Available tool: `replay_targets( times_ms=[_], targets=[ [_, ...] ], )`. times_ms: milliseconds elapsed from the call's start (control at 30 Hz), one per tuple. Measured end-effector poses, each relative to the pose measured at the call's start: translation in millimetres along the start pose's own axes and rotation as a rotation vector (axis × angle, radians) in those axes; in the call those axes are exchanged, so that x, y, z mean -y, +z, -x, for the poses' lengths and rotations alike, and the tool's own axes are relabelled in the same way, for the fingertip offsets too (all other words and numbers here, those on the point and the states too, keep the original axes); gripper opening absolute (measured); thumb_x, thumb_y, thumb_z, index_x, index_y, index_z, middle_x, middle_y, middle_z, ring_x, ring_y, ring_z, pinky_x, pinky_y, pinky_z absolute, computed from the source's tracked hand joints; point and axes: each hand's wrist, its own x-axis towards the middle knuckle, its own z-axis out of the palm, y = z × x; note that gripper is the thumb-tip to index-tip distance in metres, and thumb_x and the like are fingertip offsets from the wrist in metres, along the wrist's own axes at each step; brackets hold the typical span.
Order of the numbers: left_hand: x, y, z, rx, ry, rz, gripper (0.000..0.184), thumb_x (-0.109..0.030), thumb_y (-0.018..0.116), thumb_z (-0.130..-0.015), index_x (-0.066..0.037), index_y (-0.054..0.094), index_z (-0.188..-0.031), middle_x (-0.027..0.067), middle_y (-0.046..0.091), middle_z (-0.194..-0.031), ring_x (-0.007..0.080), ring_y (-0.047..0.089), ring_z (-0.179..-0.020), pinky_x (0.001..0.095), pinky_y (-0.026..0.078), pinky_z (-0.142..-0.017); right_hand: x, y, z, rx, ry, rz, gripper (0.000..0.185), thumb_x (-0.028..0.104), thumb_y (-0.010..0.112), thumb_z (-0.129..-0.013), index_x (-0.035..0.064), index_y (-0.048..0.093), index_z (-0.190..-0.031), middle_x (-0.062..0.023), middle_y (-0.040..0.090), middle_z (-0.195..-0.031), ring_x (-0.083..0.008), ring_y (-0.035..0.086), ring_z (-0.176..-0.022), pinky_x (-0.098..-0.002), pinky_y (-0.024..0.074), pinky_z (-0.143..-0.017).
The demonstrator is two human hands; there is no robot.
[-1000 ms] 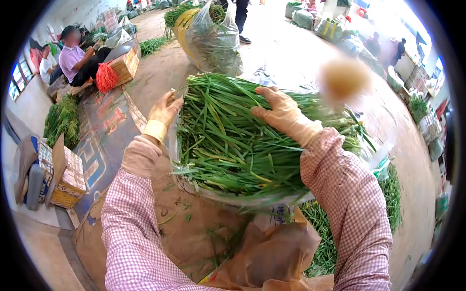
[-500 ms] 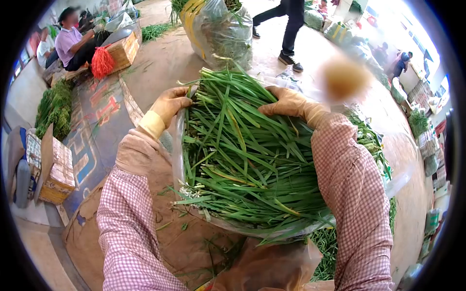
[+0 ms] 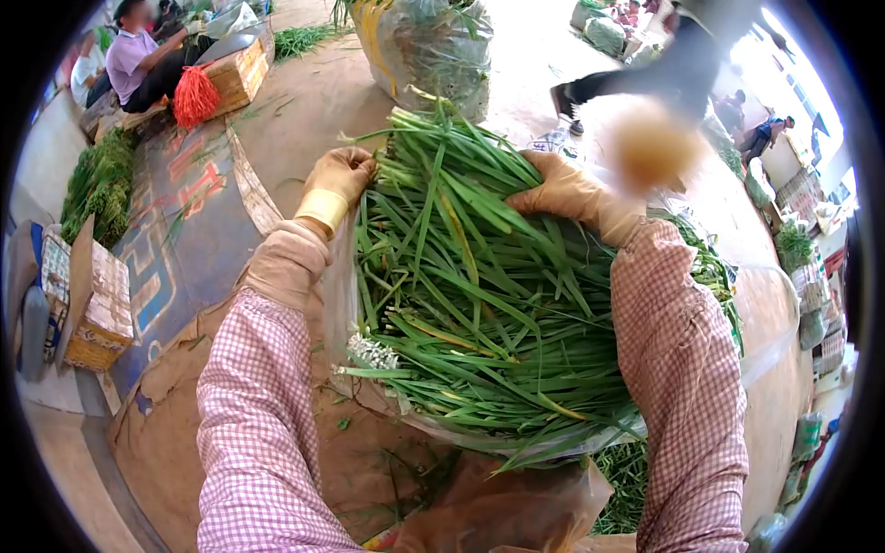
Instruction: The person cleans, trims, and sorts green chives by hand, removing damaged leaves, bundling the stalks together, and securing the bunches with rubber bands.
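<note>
A big heap of garlic chives [image 3: 479,304], long flat green leaves with pale stem ends, lies in a clear plastic bag [image 3: 339,295] before me. My left hand [image 3: 337,182], in a tan glove, is closed at the stem ends of the upper bunch, fingers pinched together. My right hand [image 3: 564,192], gloved too, grips the leaf side of this bunch with the thumb toward me; its other fingertips are partly hidden. The upper bunch is slightly raised at its far edge. White stem ends [image 3: 371,352] show at the heap's near left corner.
Beyond the heap stands a stuffed plastic sack [image 3: 429,60] of greens. A walking person [image 3: 664,74] passes at the back right. At the far left a seated person [image 3: 138,60] is beside a wooden box [image 3: 238,90] with red strings [image 3: 195,95]. More greens [image 3: 101,189] lie left.
My left fingers have closed on the stem ends, and the upper bunch has shifted slightly away from me. My right hand has moved slightly right. The walking person has moved right.
</note>
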Motion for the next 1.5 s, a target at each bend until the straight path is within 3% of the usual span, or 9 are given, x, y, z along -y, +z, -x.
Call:
replay_targets(
  times_ms=[233,400,567,833,1000,1100,1167,1333,1500],
  targets=[
    [19.8,8.8,-2.8,0.172,-0.057,0.021,0.027,-0.034,0.068,-0.085,-0.010,0.072,-0.097,0.0003,0.068,-0.078,0.0090,0.059,-0.069,0.0277,0.047,-0.067,-5.0,18.7,5.5,-0.211,-0.186,0.513,0.056,0.027,0.072,-0.077,-0.0022,0.055,-0.122,-0.0207,0.065,-0.110,-0.0330,0.062,-0.104,-0.0348,0.0474,-0.093],
    [20.2,9.7,2.5,0.248,-0.184,0.392,0.017,-0.009,0.058,-0.092,-0.005,0.068,-0.104,-0.0002,0.067,-0.085,0.0109,0.058,-0.073,0.0226,0.047,-0.066,-6.4,13.7,8.3,-0.206,-0.021,-0.014,0.048,0.018,0.074,-0.076,-0.0020,0.060,-0.117,-0.0158,0.068,-0.101,-0.0255,0.065,-0.092,-0.0331,0.0500,-0.086],
    [-10.4,-19.0,48.3,0.207,-0.126,0.835,0.023,-0.009,0.058,-0.093,-0.002,0.063,-0.114,0.0060,0.067,-0.098,0.0114,0.060,-0.080,0.0236,0.051,-0.073,-21.8,4.0,10.9,-0.200,-0.043,-0.308,0.047,0.010,0.076,-0.074,-0.0016,0.061,-0.117,-0.0104,0.069,-0.098,-0.0164,0.065,-0.083,-0.0294,0.0527,-0.078],
    [-77.6,-58.3,102.5,-0.191,0.374,0.445,0.032,-0.015,0.067,-0.086,-0.002,0.064,-0.115,0.0080,0.067,-0.110,0.0170,0.061,-0.104,0.0302,0.045,-0.093,-39.7,-11.6,24.8,-0.307,-0.185,-0.739,0.041,0.007,0.078,-0.076,-0.0022,0.063,-0.113,-0.0085,0.070,-0.089,-0.0140,0.065,-0.068,-0.0260,0.0556,-0.063],
    [-139.6,-61.9,145.5,-0.320,0.773,0.097,0.033,-0.016,0.069,-0.082,0.000,0.064,-0.110,0.0142,0.066,-0.109,0.0259,0.061,-0.106,0.0342,0.044,-0.096,-46.7,-12.5,38.5,-0.308,-0.223,-0.877,0.018,0.015,0.065,-0.090,0.0003,0.064,-0.100,-0.0050,0.066,-0.082,-0.0115,0.062,-0.062,-0.0246,0.0546,-0.053],
    [-148.8,-50.5,146.6,-0.345,0.848,0.012,0.038,-0.018,0.070,-0.080,0.001,0.063,-0.112,0.0155,0.065,-0.110,0.0318,0.059,-0.107,0.0399,0.042,-0.099,-33.5,-4.7,45.0,-0.386,-0.167,-0.778,0.018,0.013,0.067,-0.089,0.0004,0.063,-0.101,-0.0051,0.066,-0.081,-0.0112,0.062,-0.063,-0.0236,0.0544,-0.054],
    [-156.3,-44.6,146.3,-0.431,1.006,-0.453,0.046,-0.023,0.068,-0.083,-0.003,0.058,-0.122,0.0157,0.063,-0.117,0.0317,0.057,-0.114,0.0455,0.033,-0.106,-36.6,-3.8,43.9,-0.375,-0.200,-0.827,0.028,0.005,0.075,-0.078,0.0011,0.065,-0.104,-0.0043,0.068,-0.082,-0.0103,0.061,-0.063,-0.0250,0.0535,-0.058],
    [-129.2,-14.3,139.1,-0.178,0.813,-0.755,0.056,-0.032,0.064,-0.084,-0.003,0.050,-0.131,0.0139,0.061,-0.118,0.0291,0.054,-0.117,0.0614,0.018,-0.109,-47.2,-0.7,37.9,-0.390,-0.229,-0.810,0.030,0.005,0.075,-0.078,0.0018,0.065,-0.107,-0.0045,0.068,-0.085,-0.0095,0.062,-0.068,-0.0231,0.0525,-0.061],
    [-104.0,-14.4,163.2,0.031,0.822,-0.879,0.051,-0.028,0.059,-0.086,-0.003,0.051,-0.130,0.0129,0.059,-0.118,0.0290,0.050,-0.118,0.0620,0.016,-0.110,-37.0,-3.5,44.7,-0.362,-0.151,-0.769,0.032,0.007,0.076,-0.078,0.0023,0.065,-0.108,-0.0041,0.068,-0.085,-0.0097,0.061,-0.068,-0.0243,0.0523,-0.062]
  ],
)
